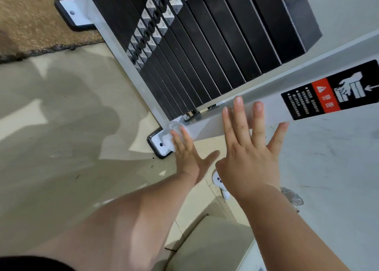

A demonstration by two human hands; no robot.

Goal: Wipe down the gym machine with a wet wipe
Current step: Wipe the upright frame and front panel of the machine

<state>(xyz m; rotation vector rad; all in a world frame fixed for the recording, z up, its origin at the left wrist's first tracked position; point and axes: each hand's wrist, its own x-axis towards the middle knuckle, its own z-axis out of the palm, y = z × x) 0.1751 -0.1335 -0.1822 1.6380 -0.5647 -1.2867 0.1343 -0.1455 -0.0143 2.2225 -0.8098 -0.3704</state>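
Note:
The gym machine has a white frame post point(272, 100) running from lower left to upper right, beside a stack of black weight plates point(205, 51). My left hand point(188, 155) presses a crumpled white wet wipe point(171, 133) with straight fingers against the post's lower end, near its bolted foot plate point(159, 145). My right hand point(250, 147) lies flat on the post with fingers spread, just below a black and red warning sticker point(330, 90).
A pale tiled floor point(61, 147) spreads to the left, with a brown mat point(34, 18) at the top left. A white wall point(338, 168) stands on the right. A small white object point(220, 183) lies on the floor under my right wrist.

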